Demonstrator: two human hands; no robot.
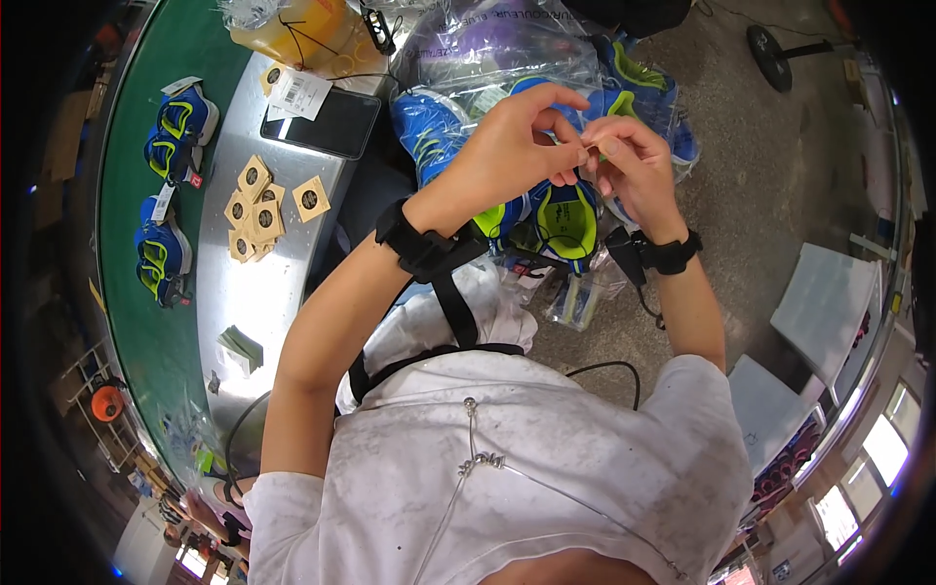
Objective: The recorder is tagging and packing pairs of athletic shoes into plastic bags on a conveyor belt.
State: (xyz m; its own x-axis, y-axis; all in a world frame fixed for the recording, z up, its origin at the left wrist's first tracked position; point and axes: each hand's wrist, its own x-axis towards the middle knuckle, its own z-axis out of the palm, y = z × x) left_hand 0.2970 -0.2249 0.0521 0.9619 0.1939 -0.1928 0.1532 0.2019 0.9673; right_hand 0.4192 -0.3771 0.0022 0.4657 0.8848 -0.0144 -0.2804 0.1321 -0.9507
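Note:
My left hand (517,141) and my right hand (629,161) meet in front of me, fingertips pinched together on a tiny pale item that is too small to identify. Both wrists wear black straps. Right below the hands lies a blue shoe with a lime-green lining (561,219). Around it sit more blue and green shoes in clear plastic bags (487,58).
To my left a metal table (258,302) carries several small brown cardboard tags (258,200), a black phone (322,122) and white labels. Beyond it a green conveyor belt (132,146) holds pairs of blue shoes (180,127). Grey floor lies at right, with white boards (824,292).

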